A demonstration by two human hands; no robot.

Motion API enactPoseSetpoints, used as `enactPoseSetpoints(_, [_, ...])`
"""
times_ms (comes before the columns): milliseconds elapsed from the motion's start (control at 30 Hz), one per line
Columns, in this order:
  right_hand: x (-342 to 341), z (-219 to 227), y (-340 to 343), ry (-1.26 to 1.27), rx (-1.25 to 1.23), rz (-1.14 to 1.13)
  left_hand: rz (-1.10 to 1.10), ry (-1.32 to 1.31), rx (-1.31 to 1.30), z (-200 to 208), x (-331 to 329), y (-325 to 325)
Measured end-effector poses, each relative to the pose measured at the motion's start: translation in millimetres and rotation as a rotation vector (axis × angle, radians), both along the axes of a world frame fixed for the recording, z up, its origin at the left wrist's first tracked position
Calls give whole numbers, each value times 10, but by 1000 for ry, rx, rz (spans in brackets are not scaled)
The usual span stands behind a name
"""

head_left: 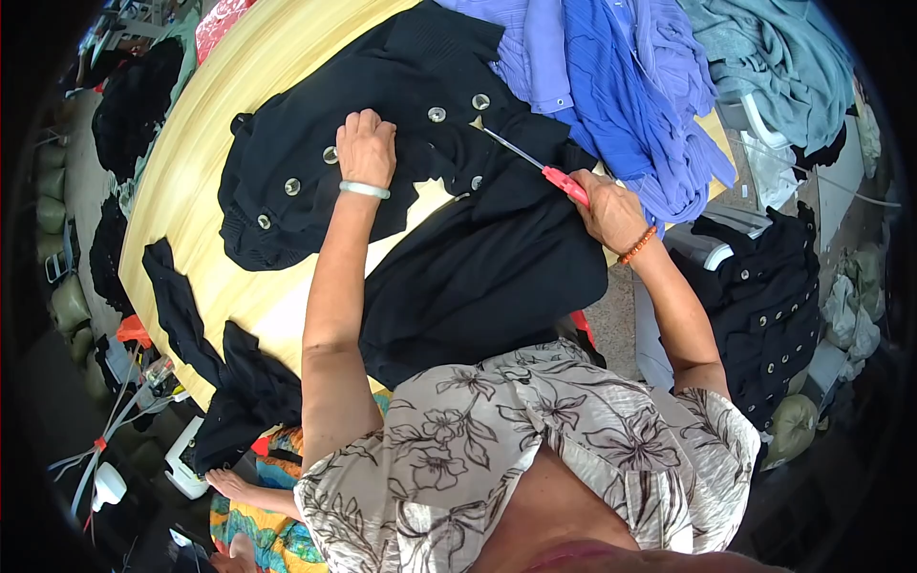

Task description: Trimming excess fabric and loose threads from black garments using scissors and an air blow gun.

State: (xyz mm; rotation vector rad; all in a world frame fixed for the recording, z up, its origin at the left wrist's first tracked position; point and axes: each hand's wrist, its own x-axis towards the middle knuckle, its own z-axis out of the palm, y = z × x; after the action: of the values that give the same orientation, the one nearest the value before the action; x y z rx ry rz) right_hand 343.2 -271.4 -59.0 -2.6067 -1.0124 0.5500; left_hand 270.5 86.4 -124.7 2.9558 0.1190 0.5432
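Note:
A black knit garment [315, 115] with round silver buttons lies spread on the table, its lower part draping over the near edge toward me. My left hand [368, 148] rests on it beside a button, fingers curled and closed on the cloth. In my right hand [613, 212] is a red-handled tool [565, 184] with a long thin metal shaft, whose exact kind I cannot make out. Its tip reaches the cloth near a small pale patch, between two buttons. The fingertips of my left hand are partly hidden.
The pale wooden table [181, 181] curves at the left. Blue-purple garments [611, 86] are heaped at the far right, with grey-green cloth [774, 57] beyond. A black buttoned garment [764, 306] hangs at the right. Black cloth [244, 372] overhangs the near left edge, close to another person's hand [227, 484].

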Motion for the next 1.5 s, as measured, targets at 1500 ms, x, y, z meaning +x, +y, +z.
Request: enactPoseSetpoints(1500, [-395, 351, 432, -196, 478, 12, 294, -108, -830, -211, -448, 177])
